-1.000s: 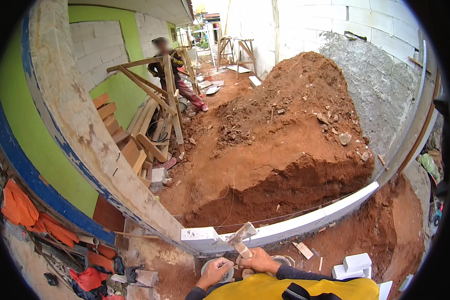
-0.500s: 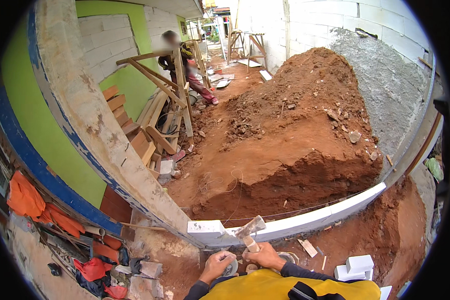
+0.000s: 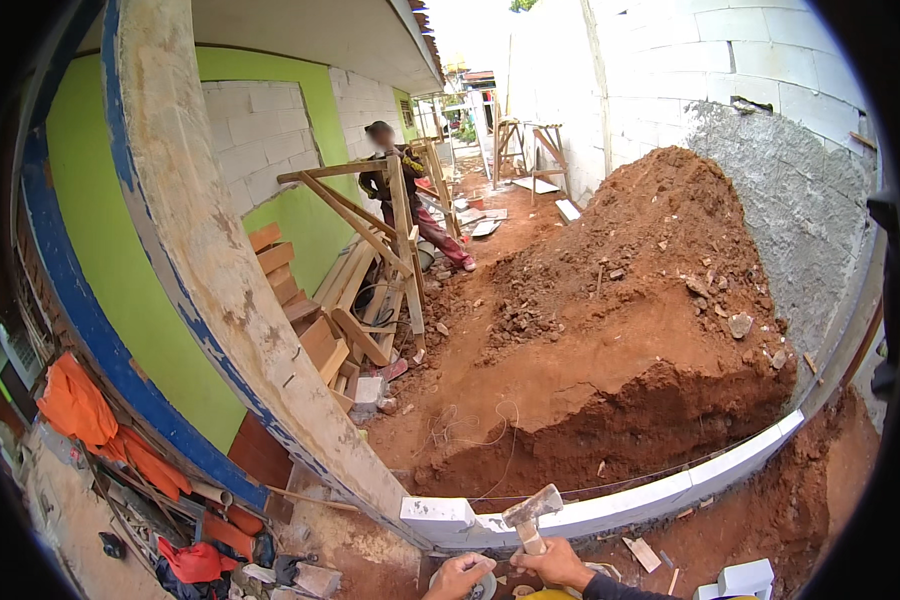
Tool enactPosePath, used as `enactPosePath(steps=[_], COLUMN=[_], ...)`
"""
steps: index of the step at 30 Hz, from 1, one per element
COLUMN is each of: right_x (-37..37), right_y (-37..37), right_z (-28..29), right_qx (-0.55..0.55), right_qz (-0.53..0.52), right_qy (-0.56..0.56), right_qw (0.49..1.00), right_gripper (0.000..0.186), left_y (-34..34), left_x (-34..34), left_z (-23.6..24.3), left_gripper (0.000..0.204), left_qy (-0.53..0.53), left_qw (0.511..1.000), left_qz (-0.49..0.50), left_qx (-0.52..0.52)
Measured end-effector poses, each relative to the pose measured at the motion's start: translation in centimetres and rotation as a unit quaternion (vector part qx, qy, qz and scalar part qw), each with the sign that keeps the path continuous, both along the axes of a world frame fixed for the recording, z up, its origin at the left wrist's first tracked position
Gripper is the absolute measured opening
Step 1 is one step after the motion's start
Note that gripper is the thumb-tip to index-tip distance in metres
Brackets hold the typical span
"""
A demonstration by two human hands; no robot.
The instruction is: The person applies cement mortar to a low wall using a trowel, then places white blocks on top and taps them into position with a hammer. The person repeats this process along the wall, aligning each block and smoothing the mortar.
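My right hand (image 3: 556, 565) grips the wooden handle of a hammer (image 3: 532, 508); its pale, crusted head points up and away from me. Beside it at the lower edge, my left hand (image 3: 460, 577) is closed round a round grey thing (image 3: 483, 586), partly hidden by the fingers; its kind I cannot make out. Just beyond the hammer head runs a low row of white blocks (image 3: 625, 503), with a raised block (image 3: 437, 510) at its left end by the post. A thin string stretches along the row.
Past the blocks, red soil rises into a big mound (image 3: 660, 250). A pale concrete post (image 3: 210, 240) slants down at left. Wooden boards (image 3: 355, 270) lean by a timber frame (image 3: 400, 220), where a person (image 3: 420, 200) stands. Loose white blocks (image 3: 745, 578) lie at lower right.
My view has tilted up and shifted left, so the scene and my hands sit lower and further right in the picture. Both hands keep their hold.
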State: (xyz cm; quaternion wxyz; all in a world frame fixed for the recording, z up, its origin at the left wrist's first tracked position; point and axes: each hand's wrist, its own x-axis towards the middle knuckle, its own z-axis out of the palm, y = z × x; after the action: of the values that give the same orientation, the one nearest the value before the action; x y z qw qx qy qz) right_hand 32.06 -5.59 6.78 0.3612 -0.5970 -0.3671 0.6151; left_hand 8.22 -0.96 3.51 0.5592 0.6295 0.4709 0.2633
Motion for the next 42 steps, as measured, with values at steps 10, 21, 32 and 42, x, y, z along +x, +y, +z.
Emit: enactPosePath(steps=[10, 21, 32, 42], right_x=[0.6, 0.9, 0.8, 0.5], right_y=[-0.2, -0.6, -0.4, -0.2], right_z=[0.5, 1.6, 0.8, -0.1], right_qx=[-0.009, -0.01, 0.007, 0.008], right_qz=[-0.006, -0.028, -0.02, -0.026], right_qy=[-0.027, -0.033, -0.044, -0.007], right_qw=[1.0, 0.999, 0.999, 1.0], right_gripper=[0.022, 0.025, 0.025, 0.024], left_y=[-0.9, -1.0, -0.9, 0.5], left_x=[0.8, 1.6, 1.5, 0.2], left_z=[1.4, 3.1, 4.7, 0.0], left_gripper=[0.024, 0.024, 0.026, 0.041], left_qy=[-0.005, -0.029, -0.062, 0.025], left_qw=[0.999, 0.999, 0.994, 0.995], left_qz=[-0.009, -0.019, -0.012, -0.04], left_qx=[-0.052, -0.035, -0.089, -0.089])
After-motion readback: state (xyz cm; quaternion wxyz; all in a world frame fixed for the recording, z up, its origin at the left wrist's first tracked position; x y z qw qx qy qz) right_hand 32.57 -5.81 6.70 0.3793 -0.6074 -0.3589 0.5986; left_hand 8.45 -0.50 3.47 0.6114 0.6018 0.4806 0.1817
